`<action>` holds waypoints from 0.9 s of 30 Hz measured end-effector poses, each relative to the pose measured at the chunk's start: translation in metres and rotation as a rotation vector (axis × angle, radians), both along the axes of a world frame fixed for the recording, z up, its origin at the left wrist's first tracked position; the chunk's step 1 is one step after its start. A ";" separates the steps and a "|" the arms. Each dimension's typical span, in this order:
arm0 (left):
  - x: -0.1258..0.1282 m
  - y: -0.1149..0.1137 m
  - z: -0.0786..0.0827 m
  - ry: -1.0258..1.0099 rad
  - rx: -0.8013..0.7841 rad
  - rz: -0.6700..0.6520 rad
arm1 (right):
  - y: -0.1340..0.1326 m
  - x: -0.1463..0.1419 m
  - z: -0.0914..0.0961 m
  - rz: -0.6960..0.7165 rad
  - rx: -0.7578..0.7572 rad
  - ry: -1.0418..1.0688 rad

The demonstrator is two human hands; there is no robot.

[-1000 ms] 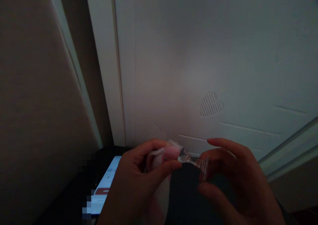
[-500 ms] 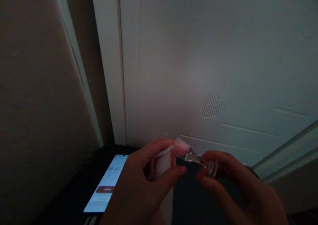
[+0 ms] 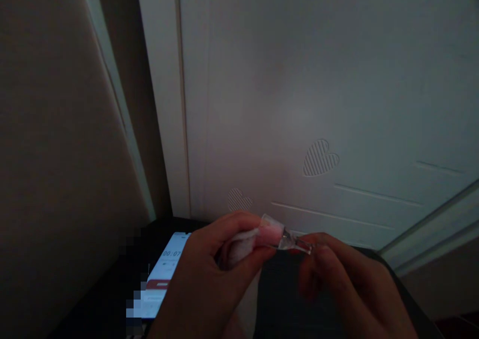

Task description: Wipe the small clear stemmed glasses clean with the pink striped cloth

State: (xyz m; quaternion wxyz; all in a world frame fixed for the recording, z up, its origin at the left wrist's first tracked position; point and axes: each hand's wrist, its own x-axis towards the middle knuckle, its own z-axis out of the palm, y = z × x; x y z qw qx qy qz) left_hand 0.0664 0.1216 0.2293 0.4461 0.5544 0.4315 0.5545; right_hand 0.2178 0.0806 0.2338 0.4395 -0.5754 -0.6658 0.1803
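A small clear stemmed glass (image 3: 288,240) lies nearly sideways between my hands, its bowl toward the left and its foot toward the right. Part of a pink and white cloth (image 3: 241,246) is tucked inside the bowl, and the rest hangs below my left hand (image 3: 213,264). That hand is closed round the cloth, with thumb and fingers at the bowl's rim. With thumb and fingertips, my right hand (image 3: 344,274) pinches the foot end of the glass, whose foot is mostly hidden behind the fingers.
A lit phone (image 3: 164,266) showing a timer lies on the dark surface (image 3: 292,299) left of my left hand. Behind stands a pale panel (image 3: 299,99) with raised hearts. A beige wall or panel (image 3: 56,129) rises at the left.
My right thumb and fingers have shifted their grip on the glass's foot, covering more of it. The left thumb has come up against the bowl. The glass has tilted slightly and moved a little left.
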 end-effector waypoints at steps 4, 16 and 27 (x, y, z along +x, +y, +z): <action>-0.002 0.005 -0.005 0.040 -0.015 0.012 | 0.004 0.003 -0.004 0.023 0.054 -0.056; 0.000 0.000 -0.004 -0.030 -0.112 0.053 | 0.003 0.016 -0.009 -0.007 0.260 -0.343; -0.005 0.000 -0.006 -0.032 -0.135 0.000 | 0.002 0.003 -0.003 -0.075 0.139 -0.163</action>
